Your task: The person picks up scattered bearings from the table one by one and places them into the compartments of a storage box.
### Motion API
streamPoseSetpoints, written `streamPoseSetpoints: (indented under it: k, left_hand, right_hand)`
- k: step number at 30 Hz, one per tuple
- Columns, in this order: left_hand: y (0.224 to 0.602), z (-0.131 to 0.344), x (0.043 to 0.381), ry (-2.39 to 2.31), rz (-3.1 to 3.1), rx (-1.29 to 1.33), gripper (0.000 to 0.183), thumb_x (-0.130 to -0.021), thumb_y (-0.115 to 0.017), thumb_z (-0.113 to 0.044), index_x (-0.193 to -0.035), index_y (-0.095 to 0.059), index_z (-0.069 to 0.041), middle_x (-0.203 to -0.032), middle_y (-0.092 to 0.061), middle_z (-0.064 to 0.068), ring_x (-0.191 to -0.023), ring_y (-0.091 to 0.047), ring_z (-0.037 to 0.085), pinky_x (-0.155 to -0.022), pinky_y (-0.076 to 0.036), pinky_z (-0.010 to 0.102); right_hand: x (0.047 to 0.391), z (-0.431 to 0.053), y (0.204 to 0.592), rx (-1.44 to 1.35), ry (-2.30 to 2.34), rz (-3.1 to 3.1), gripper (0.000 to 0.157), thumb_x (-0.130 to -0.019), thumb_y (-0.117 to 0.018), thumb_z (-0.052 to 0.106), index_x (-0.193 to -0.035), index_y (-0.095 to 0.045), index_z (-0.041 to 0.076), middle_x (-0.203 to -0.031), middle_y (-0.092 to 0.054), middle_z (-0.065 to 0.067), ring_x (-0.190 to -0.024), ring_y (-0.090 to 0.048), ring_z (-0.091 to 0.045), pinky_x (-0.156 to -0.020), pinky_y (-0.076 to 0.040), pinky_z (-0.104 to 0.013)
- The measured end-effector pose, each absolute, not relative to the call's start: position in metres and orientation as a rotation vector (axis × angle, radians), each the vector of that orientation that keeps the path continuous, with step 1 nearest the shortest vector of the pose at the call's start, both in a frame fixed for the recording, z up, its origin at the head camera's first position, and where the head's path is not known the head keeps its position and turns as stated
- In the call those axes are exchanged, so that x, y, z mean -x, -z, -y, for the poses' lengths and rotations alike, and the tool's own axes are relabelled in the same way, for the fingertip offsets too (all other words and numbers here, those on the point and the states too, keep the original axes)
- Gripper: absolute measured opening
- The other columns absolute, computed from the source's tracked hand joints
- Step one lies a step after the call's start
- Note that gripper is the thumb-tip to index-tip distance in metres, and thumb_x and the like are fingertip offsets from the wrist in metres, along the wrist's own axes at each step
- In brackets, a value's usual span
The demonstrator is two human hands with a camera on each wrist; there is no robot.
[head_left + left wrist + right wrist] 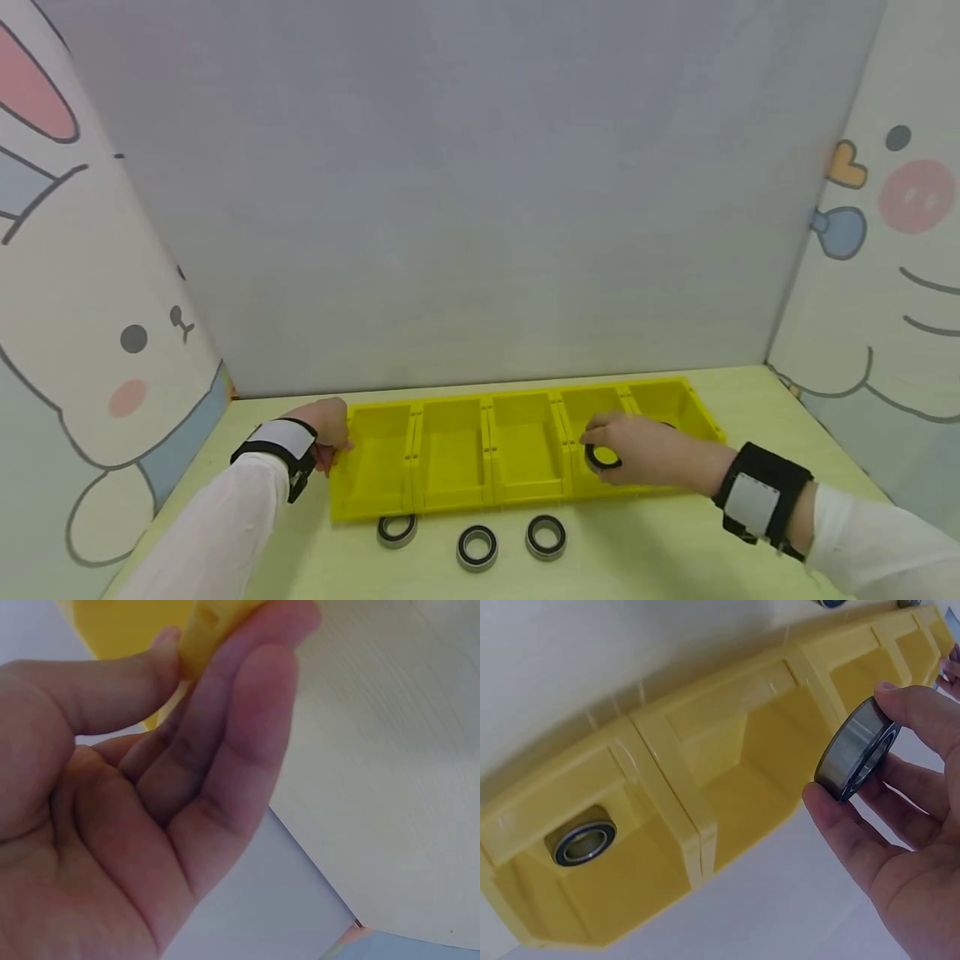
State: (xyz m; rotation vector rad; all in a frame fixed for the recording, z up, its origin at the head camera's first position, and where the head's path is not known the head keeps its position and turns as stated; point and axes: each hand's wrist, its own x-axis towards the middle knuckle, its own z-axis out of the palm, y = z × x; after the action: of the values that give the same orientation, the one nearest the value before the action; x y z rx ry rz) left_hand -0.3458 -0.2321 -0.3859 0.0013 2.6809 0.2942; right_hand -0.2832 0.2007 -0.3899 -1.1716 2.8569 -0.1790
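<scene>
A row of joined yellow bins [450, 504] stands on the table, its several compartments side by side. At its left end my left hand [324, 423] pinches the yellow wall between thumb and fingers, as the left wrist view also shows. My right hand [641, 446] is over the second compartment from the right. Between thumb and fingertips it holds a ball bearing [851, 746], a metal ring with a dark face, tilted on edge and apart from the bin walls. Another bearing [564, 844] lies in the rightmost compartment, mostly hidden by my hand in the head view.
Three more bearings lie on the table before the bins: one at left [397, 543] close against the front edge, one in the middle [477, 565] and one at right [546, 553]. A plain grey wall [480, 208] rises behind; cartoon-printed panels flank both sides.
</scene>
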Motion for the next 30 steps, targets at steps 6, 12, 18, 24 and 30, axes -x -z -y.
streamPoseSetpoints:
  k: [6, 12, 18, 24, 30]
  left_hand:
    - [0.385, 0.232, 0.347, -0.296, -2.68, -0.013, 0.024, -0.091, -0.063, -0.015, -0.075, -0.065, 0.003, -0.054, -0.066, 0.009, -0.047, -0.065, 0.017, -0.046, -0.053, 0.023]
    - [0.386, 0.233, 0.347, -0.316, -2.685, 0.004, 0.024, -0.091, -0.063, -0.015, -0.074, -0.066, 0.002, -0.053, -0.065, 0.009, -0.044, -0.063, 0.016, -0.045, -0.053, 0.023]
    - [0.388, 0.23, 0.344, -0.365, -2.671, 0.043, 0.019, -0.09, -0.064, -0.014, -0.083, -0.065, 0.003, -0.055, -0.066, 0.01, -0.044, -0.063, 0.017, -0.045, -0.053, 0.023]
    - [0.39, 0.233, 0.343, -0.353, -2.676, 0.039, 0.021, -0.09, -0.064, -0.016, -0.081, -0.064, 0.003, -0.055, -0.066, 0.01, -0.045, -0.064, 0.017, -0.045, -0.053, 0.024]
    - [0.387, 0.234, 0.345, -0.329, -2.683, 0.029, 0.021, -0.09, -0.064, -0.015, -0.078, -0.064, 0.002, -0.053, -0.065, 0.009, -0.045, -0.064, 0.017, -0.046, -0.053, 0.024]
  right_hand:
    - [0.306, -0.201, 0.38, 1.2, 0.188, -2.908, 0.037, -0.079, -0.076, 0.018, -0.111, -0.065, 0.002, -0.106, -0.062, -0.01, -0.094, -0.06, -0.023, -0.077, -0.055, -0.03]
    - [0.326, -0.2, 0.391, 1.151, 0.161, -2.92, 0.031, -0.078, -0.077, 0.016, -0.103, -0.066, 0.003, -0.099, -0.062, -0.009, -0.086, -0.059, -0.019, -0.074, -0.054, -0.03]
    - [0.34, -0.2, 0.418, 1.028, 0.112, -2.932, 0.031, -0.078, -0.077, 0.016, -0.103, -0.067, 0.001, -0.094, -0.062, -0.009, -0.082, -0.059, -0.019, -0.071, -0.055, -0.031]
    - [0.347, -0.197, 0.439, 0.981, 0.134, -2.952, 0.021, -0.08, -0.075, 0.01, -0.096, -0.067, 0.001, -0.086, -0.06, -0.006, -0.075, -0.055, -0.016, -0.067, -0.052, -0.03]
    - [0.351, -0.191, 0.455, 1.024, 0.165, -2.957, 0.011, -0.08, -0.073, 0.007, -0.086, -0.064, 0.002, -0.076, -0.056, -0.003, -0.065, -0.046, -0.014, -0.059, -0.043, -0.027]
